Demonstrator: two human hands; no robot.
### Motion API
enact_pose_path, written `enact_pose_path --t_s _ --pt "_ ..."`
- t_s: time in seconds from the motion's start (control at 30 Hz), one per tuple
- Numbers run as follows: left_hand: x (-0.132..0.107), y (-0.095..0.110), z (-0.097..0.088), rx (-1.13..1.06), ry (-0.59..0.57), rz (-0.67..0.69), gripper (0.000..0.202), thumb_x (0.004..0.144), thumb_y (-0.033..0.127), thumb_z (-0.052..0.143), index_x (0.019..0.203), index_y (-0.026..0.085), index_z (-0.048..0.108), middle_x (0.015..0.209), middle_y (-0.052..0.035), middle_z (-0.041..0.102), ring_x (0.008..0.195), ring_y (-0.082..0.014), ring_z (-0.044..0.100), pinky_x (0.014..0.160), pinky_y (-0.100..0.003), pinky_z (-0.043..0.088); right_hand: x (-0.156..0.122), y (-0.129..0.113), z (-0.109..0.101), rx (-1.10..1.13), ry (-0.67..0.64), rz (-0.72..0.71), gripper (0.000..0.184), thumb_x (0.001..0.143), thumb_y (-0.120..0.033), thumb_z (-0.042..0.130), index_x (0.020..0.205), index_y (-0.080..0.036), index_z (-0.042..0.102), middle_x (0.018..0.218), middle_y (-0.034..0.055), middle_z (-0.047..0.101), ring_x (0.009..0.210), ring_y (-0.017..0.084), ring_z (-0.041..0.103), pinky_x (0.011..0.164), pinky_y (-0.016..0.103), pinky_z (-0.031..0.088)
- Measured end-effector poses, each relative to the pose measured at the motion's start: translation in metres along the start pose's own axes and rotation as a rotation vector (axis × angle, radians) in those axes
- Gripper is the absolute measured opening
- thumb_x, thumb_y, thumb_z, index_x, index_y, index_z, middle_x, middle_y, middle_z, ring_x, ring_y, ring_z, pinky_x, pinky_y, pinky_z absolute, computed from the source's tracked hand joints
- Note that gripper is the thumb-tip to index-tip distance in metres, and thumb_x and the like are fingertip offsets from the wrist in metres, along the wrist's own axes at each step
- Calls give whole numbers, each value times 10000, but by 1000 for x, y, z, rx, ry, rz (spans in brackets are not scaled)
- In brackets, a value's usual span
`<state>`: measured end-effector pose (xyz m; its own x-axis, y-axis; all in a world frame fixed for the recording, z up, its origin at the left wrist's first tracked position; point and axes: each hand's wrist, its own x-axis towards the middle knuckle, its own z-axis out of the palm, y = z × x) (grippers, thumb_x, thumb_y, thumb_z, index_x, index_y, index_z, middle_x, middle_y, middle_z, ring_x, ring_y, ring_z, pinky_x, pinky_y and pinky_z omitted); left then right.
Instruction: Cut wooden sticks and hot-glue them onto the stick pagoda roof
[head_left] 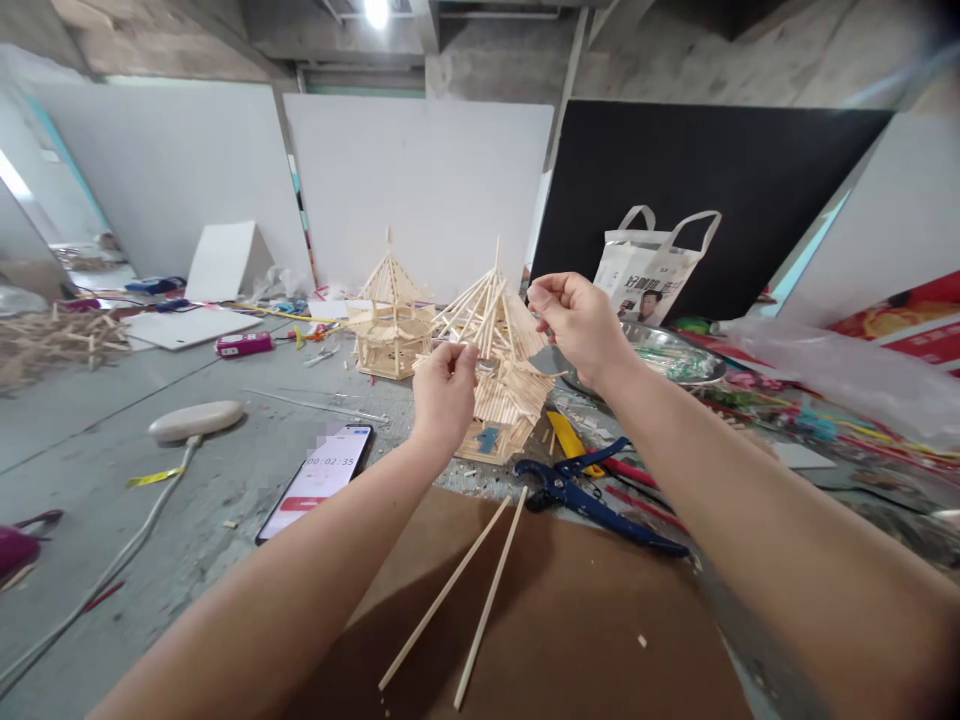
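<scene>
A pavilion model of thin wooden sticks (491, 385) stands in front of me, its pointed roof partly framed with sticks that fan out from a central post. My left hand (446, 393) is closed at its left front side, thumb against curled fingers; whatever they pinch is hidden. To the right of the roof, my right hand (576, 322) is raised in a pinch, and I cannot make out anything between the fingertips. Two loose wooden sticks (491, 605) lie side by side on a brown board (600, 620) below my hands.
Blue-handled cutters (592, 500) and a yellow tool (574, 440) lie right of the model. A second stick pavilion (390, 325) stands behind on the left. A phone (319, 480) showing a timer, a white corded device (196, 420), a metal tray (709, 370) and a bag (637, 270) surround the work.
</scene>
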<state>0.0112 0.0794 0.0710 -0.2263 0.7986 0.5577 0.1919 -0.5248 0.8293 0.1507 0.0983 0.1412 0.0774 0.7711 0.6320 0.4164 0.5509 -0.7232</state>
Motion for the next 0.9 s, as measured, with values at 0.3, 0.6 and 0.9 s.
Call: enact_pose_path --t_s 0.3,0.6,0.9 --pt "2 -19 17 -197 63 -270 269 714 382 491 627 142 575 450 20 507 307 -49 307 350 -206 198 9 23 16 -309 87 -63 285 649 -302 553 893 -158 524 966 89 555 854 188 512 773 362 405" --pt "6 -3 16 -520 -64 -437 195 720 308 491 631 134 499 429 42 499 227 -31 293 267 -185 161 20 14 38 -406 76 94 584 620 -368 579 1121 -100 441 1182 152 450 1125 267 374 940 415 284" --pt "2 0 18 -641 -75 -534 157 725 277 495 666 132 501 430 42 495 241 -33 321 282 -172 198 24 13 48 -464 56 179 649 573 -346 611 1155 -127 423 1169 144 443 1125 310 358 899 487 302"
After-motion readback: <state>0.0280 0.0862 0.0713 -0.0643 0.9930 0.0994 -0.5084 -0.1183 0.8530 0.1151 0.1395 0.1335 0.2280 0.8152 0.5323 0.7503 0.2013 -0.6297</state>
